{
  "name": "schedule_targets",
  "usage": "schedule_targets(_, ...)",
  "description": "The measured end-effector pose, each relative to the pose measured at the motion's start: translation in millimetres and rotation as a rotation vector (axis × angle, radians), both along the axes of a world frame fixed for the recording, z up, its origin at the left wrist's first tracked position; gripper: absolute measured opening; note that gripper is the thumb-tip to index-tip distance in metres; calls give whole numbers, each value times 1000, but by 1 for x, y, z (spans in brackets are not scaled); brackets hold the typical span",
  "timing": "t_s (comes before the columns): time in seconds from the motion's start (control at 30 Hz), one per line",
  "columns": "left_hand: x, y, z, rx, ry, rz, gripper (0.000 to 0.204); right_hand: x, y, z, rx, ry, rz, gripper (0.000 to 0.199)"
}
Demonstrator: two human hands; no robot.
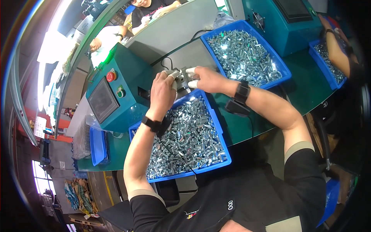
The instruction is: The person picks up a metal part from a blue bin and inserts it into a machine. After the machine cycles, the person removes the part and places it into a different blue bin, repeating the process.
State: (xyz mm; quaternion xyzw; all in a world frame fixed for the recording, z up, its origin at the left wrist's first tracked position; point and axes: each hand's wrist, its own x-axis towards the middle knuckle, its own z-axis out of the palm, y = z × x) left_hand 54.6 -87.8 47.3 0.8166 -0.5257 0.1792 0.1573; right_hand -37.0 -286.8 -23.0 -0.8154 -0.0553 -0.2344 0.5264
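My left hand (162, 91) and my right hand (208, 80) meet at a small metal fixture (182, 79) beyond the near blue bin (222, 145). White covers sit on several fingertips. My left fingers are closed together at the fixture's left side; whatever they pinch is hidden. From the right, my right thumb and forefinger reach toward the fixture with a gap between them, and nothing shows in that gap. Below my hands the near bin holds a heap of small shiny metal parts (185, 135).
A green machine (127, 83) with a screen, a red button and a green knob stands left. Another blue bin (284, 75) of metal parts lies far right, near a second green machine (284, 38). Other people sit beyond the divider (166, 34); another person's arm (337, 50) shows at right.
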Motion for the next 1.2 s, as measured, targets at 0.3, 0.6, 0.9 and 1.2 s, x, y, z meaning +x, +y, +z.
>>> schedule_targets(0.3, -78, 90, 8, -65, 231, -46, 32, 26, -15, 2, 166, 327, 261, 47)
schedule_targets(0.6, -102, 141, -6, -59, 333, 3, 31, 48, -6, 27, 141, 384, 423, 42)
schedule_targets(0.9, -104, 138, -11, -11, 393, 6, 29, 58, -5, 7, 157, 302, 386, 39)
schedule_targets(1.2, -100, 127, -12, 120, 448, -4, 29, 57, -1, 5, 198, 315, 330, 38)
